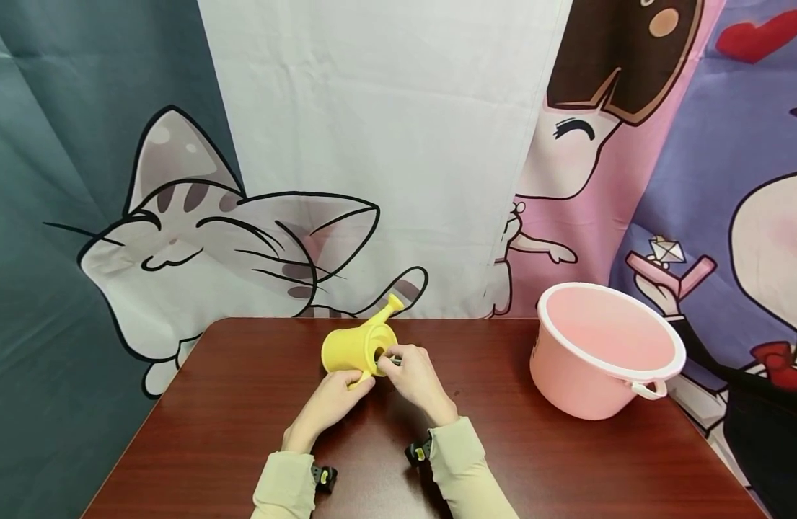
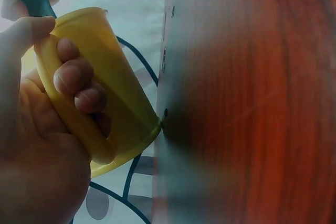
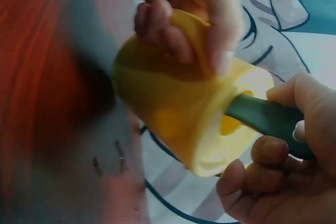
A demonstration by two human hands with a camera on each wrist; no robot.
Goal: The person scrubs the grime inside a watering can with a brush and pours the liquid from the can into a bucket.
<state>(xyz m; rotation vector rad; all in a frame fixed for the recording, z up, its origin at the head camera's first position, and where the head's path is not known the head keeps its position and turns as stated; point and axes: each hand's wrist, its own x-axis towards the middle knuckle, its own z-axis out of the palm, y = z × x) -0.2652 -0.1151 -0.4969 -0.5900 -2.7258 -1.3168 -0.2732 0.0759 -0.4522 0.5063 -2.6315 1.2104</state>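
A yellow toy watering can (image 1: 346, 349) is held tilted over the table, its spout pointing up and away. My left hand (image 1: 329, 405) grips the can's handle, with fingers curled round it in the left wrist view. My right hand (image 1: 416, 380) pinches a dark green handle (image 3: 265, 116) between thumb and fingers at the can's top opening. One end of this green handle goes into the opening; whatever lies inside the can is hidden. In the left wrist view, a hole shows near the handle's outer end.
A pink basin (image 1: 586, 367) with a white rim stands at the right of the brown wooden table (image 1: 229, 432). Behind the table's far edge hangs a printed cloth (image 1: 385, 130) with cartoon figures. A small black camera is strapped at each wrist.
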